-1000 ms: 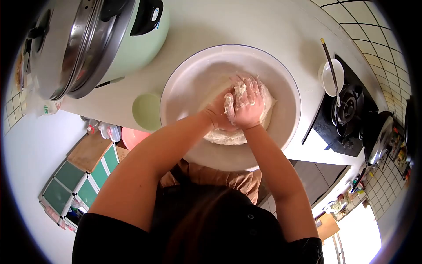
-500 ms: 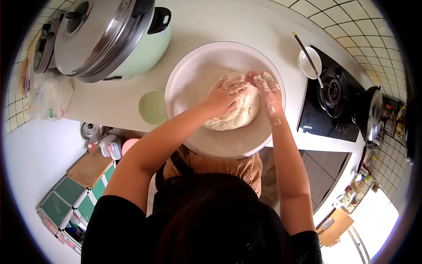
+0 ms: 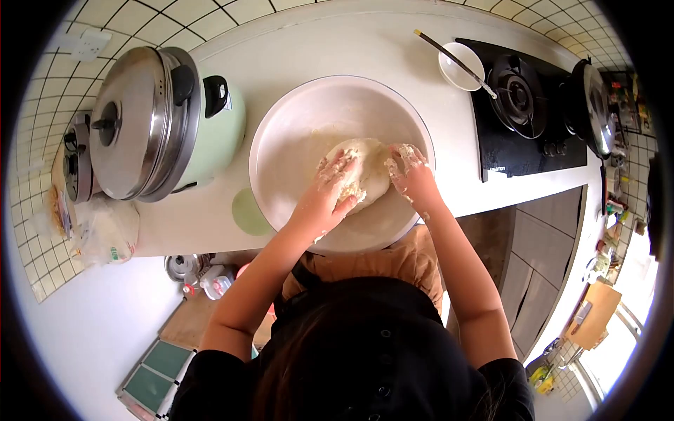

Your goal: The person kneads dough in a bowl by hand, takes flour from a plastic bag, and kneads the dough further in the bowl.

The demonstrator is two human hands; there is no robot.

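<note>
A pale lump of dough (image 3: 371, 168) lies in a large white basin (image 3: 284, 140) with a thin blue rim. My left hand (image 3: 330, 188) rests against the dough's left side, fingers spread and crusted with sticky dough. On the dough's right side is my right hand (image 3: 411, 174), its fingers apart and bits of dough stuck to them and to the wrist. Neither hand is closed round the dough. Where the fingertips meet the dough is partly hidden by the dough clinging to them.
A large green cooker (image 3: 228, 119) with a steel lid stands left of the basin. A green round dish (image 3: 249, 214) is partly under the basin's edge. At right are a white bowl (image 3: 456, 77) with a chopstick-like stick across it and a black gas stove (image 3: 512, 158).
Both hands were pressed together on the dough, then parted; now they are on either side of it with fingers spread. The view has turned, so the cooker and stove sit differently.
</note>
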